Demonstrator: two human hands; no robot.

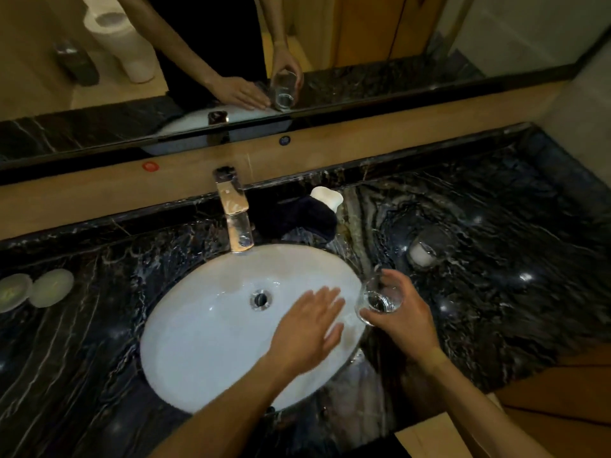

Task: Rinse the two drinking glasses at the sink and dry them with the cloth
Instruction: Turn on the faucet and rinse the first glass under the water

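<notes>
My right hand (pixel 405 317) grips a clear drinking glass (pixel 377 302) at the right rim of the white oval sink (pixel 198 342), the glass tilted with its mouth toward me. My left hand (pixel 309 332) hovers flat over the right side of the basin, fingers spread, holding nothing. A second clear glass (pixel 425 249) stands on the dark marble counter to the right of the sink. A dark cloth (pixel 297 216) lies bunched behind the basin, right of the metal tap (pixel 236 213). No water stream is visible.
A white soap-like piece (pixel 327 196) rests on the cloth's far end. Two pale round items (pixel 36 289) sit at the counter's left edge. A mirror (pixel 330 44) runs along the back wall above a wooden ledge. Dark marble counter (pixel 512 259) extends to the right.
</notes>
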